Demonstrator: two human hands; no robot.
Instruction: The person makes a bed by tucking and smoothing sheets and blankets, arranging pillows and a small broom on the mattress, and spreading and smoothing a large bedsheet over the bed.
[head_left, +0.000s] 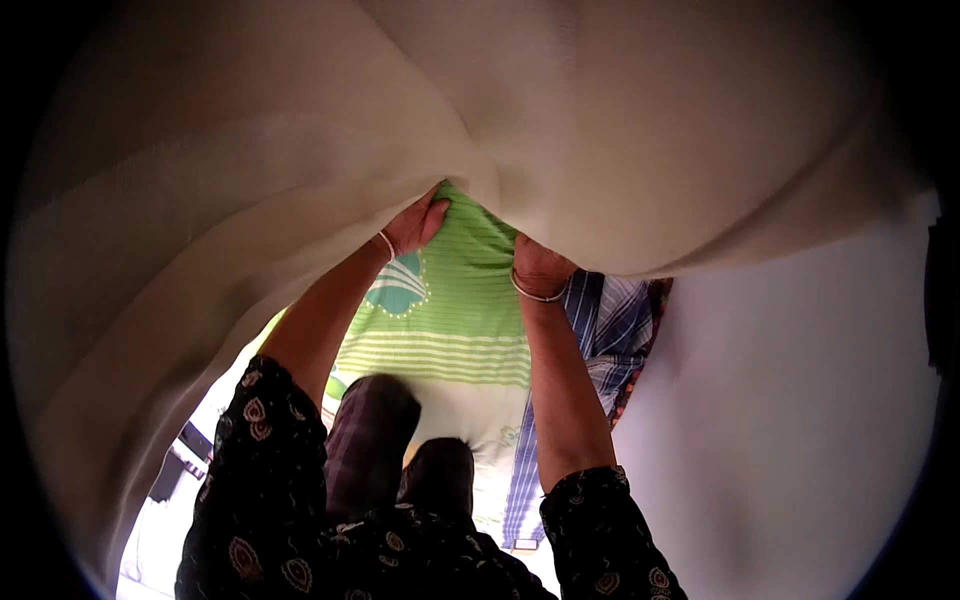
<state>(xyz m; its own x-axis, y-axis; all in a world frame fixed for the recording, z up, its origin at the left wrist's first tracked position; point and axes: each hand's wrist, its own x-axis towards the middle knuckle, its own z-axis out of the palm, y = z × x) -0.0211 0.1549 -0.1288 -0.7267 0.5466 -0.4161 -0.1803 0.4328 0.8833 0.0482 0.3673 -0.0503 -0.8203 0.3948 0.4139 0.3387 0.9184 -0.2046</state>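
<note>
A large beige cloth (650, 130), like a sheet, billows across the whole upper half of the view and hangs down the left side. My left hand (418, 222) is closed on its lower edge, thumb bent in. A short way to the right, my right hand (541, 262) grips the same edge, its fingers partly hidden by the fabric. Each wrist wears a light bangle. Both arms reach forward and up. Between and below them shows a green striped bedsheet (470, 290) with a teal motif.
My knees (370, 430), in dark checked fabric, are over the pale end of the bedsheet. A blue and white checked cloth (605, 320) lies by my right forearm. A pale wall-like surface (780, 400) fills the right side. Dark objects (185, 465) show at lower left.
</note>
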